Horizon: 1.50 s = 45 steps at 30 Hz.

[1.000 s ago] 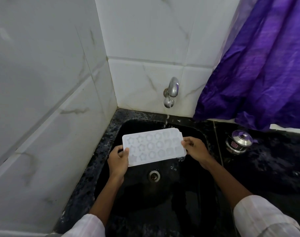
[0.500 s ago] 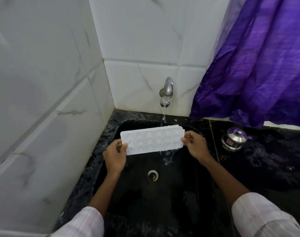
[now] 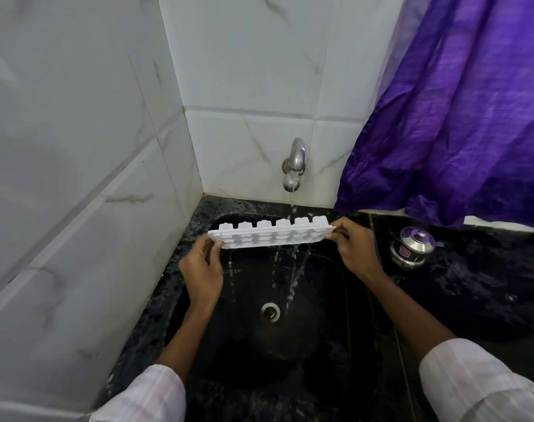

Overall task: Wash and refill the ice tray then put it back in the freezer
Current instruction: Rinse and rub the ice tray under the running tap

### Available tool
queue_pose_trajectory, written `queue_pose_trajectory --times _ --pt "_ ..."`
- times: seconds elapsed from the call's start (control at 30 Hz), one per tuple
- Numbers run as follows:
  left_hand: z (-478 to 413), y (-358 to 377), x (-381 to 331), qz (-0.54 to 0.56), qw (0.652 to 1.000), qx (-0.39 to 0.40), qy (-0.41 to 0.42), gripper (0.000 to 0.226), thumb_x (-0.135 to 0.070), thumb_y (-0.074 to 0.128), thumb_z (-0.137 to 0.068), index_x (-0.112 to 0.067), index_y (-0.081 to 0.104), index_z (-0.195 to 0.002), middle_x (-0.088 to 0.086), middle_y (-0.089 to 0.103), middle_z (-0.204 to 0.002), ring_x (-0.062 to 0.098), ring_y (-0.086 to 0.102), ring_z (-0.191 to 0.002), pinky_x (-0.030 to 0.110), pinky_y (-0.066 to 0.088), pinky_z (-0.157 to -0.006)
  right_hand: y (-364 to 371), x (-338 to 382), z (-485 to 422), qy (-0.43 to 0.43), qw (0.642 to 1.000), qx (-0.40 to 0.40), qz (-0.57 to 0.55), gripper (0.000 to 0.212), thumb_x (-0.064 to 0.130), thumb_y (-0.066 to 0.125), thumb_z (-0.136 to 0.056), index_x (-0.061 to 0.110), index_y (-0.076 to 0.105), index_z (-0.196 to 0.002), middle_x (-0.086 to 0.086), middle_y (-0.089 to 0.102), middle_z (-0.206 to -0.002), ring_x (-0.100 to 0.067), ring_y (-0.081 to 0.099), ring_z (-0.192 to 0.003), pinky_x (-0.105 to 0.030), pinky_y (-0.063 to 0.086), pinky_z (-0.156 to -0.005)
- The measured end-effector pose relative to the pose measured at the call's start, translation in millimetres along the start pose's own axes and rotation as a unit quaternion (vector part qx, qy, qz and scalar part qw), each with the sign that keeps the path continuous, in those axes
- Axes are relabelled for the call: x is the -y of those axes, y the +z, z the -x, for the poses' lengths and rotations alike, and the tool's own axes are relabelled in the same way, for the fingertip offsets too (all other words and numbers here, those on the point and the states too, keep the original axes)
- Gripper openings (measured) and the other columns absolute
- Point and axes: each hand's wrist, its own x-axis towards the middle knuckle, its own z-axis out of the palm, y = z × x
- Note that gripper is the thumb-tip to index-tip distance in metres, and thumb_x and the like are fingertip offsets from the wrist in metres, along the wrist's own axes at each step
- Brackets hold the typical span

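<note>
Tray: white ice tray (image 3: 270,236) held over the black sink (image 3: 345,300), just under the tap (image 3: 293,166), tipped up so the bumpy bottom shows
Left hand (image 3: 202,269): pinching the tray's left end
Right hand (image 3: 352,248): pinching the right end
Water: thin stream from the tap, several trickles off the tray's lower edge
Worktop (image 3: 472,284): small steel pot (image 3: 412,243) off to the right

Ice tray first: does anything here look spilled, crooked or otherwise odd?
Nothing damaged. The ice tray is held by its ends in the left hand and right hand, turned so its cups' undersides show, and water pours off it into the black sink. The tap is running. That looks like deliberate rinsing, not a spill.
</note>
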Motion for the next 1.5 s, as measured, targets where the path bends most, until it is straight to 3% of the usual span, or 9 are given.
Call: queue_pose_trajectory --times 0.2,0.33,0.53,0.7,0.83,1.0,1.13,1.3,1.5 --pt "-6 0 -5 0.005 1.0 -0.017 0.022 0.019 -0.01 0.062 -0.094 -0.01 0.068 -0.112 0.003 0.075 -0.1 0.012 0.07 -0.09 0.027 0.054 -0.083 -14 14 -2 -0.082 0.995 -0.051 -0.02 0.01 -0.002 0.065 -0.087 0.006 0.07 -0.09 0.002 0.072 -0.089 -0.004 0.066 -0.084 -0.009 0.048 -0.075" --pt "-5 1 4 -0.042 0.998 0.042 0.0 0.01 -0.009 0.067 -0.091 -0.007 0.069 -0.101 0.003 0.075 -0.093 0.015 0.071 -0.084 0.03 0.056 -0.081 -6 3 5 -0.022 0.999 0.015 0.018 0.009 -0.002 0.067 -0.085 0.004 0.065 -0.079 -0.004 0.069 -0.077 0.001 0.06 -0.07 -0.016 0.044 -0.067" --pt "5 -7 -3 -0.03 0.999 0.016 0.031 0.016 -0.003 0.065 -0.091 -0.006 0.07 -0.106 -0.007 0.07 -0.095 0.003 0.067 -0.087 -0.001 0.042 -0.077 2 1 23 -0.02 0.999 -0.035 -0.014 0.009 -0.002 0.066 -0.086 0.006 0.068 -0.083 0.001 0.069 -0.082 -0.007 0.064 -0.078 -0.009 0.046 -0.071" --pt "2 -3 16 -0.054 0.991 0.103 -0.061 0.021 -0.01 0.064 -0.092 -0.009 0.07 -0.112 0.003 0.074 -0.098 0.011 0.067 -0.085 0.016 0.046 -0.073 23 -22 24 0.167 0.984 0.021 -0.066 0.009 0.006 0.067 -0.089 0.015 0.067 -0.087 0.0 0.071 -0.086 -0.016 0.069 -0.085 -0.04 0.06 -0.082" --pt "1 -1 14 -0.005 0.984 0.149 -0.101 0.022 -0.017 0.056 -0.098 -0.016 0.068 -0.117 -0.005 0.071 -0.104 0.01 0.067 -0.091 0.028 0.054 -0.078 23 -17 21 0.206 0.976 0.017 -0.069 0.011 0.015 0.061 -0.093 0.02 0.066 -0.102 0.006 0.07 -0.095 -0.011 0.067 -0.092 -0.034 0.055 -0.088" --pt "-6 10 9 0.088 0.954 0.179 -0.224 0.015 -0.019 0.052 -0.101 -0.022 0.067 -0.098 -0.001 0.074 -0.092 0.019 0.072 -0.086 0.04 0.059 -0.073 24 -5 6 0.233 0.97 -0.011 -0.075 0.026 0.017 0.059 -0.094 0.017 0.061 -0.121 0.001 0.068 -0.101 -0.016 0.065 -0.096 -0.035 0.055 -0.086" --pt "-13 18 12 0.108 0.944 0.145 -0.276 0.022 -0.018 0.052 -0.101 -0.014 0.07 -0.088 0.007 0.073 -0.082 0.029 0.07 -0.08 0.039 0.056 -0.065 28 1 -10 0.18 0.983 0.032 -0.033 0.032 0.017 0.059 -0.094 0.019 0.055 -0.126 0.003 0.062 -0.113 -0.011 0.059 -0.1 -0.024 0.047 -0.086" --pt "-25 23 5 0.108 0.944 0.119 -0.288 0.025 -0.013 0.05 -0.101 -0.005 0.065 -0.083 -0.003 0.058 -0.063 0.0 0.053 -0.049 0.011 0.036 -0.042 41 9 -29 0.041 0.991 0.099 0.076 0.031 0.017 0.056 -0.094 0.021 0.055 -0.125 -0.001 0.049 -0.132 -0.013 0.047 -0.118 -0.02 0.03 -0.097" --pt "-36 23 4 0.104 0.947 0.126 -0.276 0.023 -0.016 0.051 -0.101 -0.01 0.069 -0.09 -0.003 0.066 -0.07 0.004 0.06 -0.058 0.015 0.042 -0.048 55 17 -45 0.049 0.971 0.16 0.17 0.03 0.028 0.045 -0.098 0.036 0.053 -0.126 -0.004 0.027 -0.151 -0.027 0.035 -0.134 -0.041 0.038 -0.104"
